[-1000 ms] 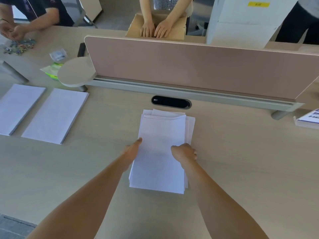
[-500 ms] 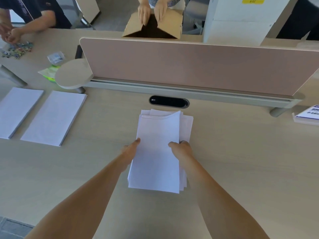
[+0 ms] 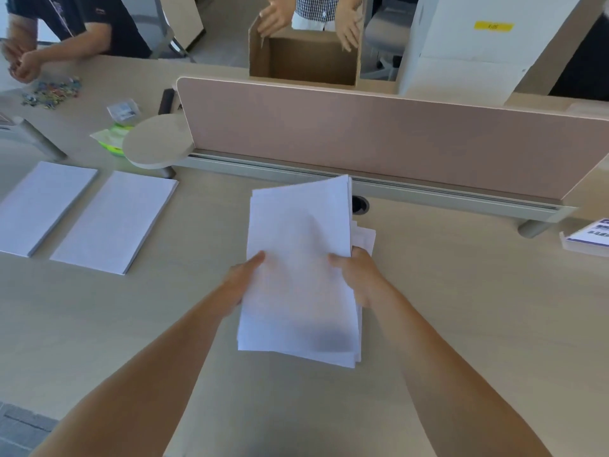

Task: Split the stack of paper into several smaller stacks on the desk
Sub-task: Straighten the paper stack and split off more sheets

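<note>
A bundle of white sheets is lifted off the desk's middle, its far end raised toward the divider. My left hand grips its left edge and my right hand grips its right edge, thumbs on top. Under it the remaining paper stack peeks out on the right, lying on the desk. Two neat smaller stacks lie at the left: one nearer the middle and one at the far left edge.
A pink divider panel crosses the desk behind the paper, with a round shelf at its left end. A booklet lies at the right edge. Beyond the divider, other people handle a cardboard box and small coloured pieces.
Both hands have lifted the top bundle off the stack; its far end has risen and now covers most of the cable port. The person opposite has opened the cardboard box upright.
</note>
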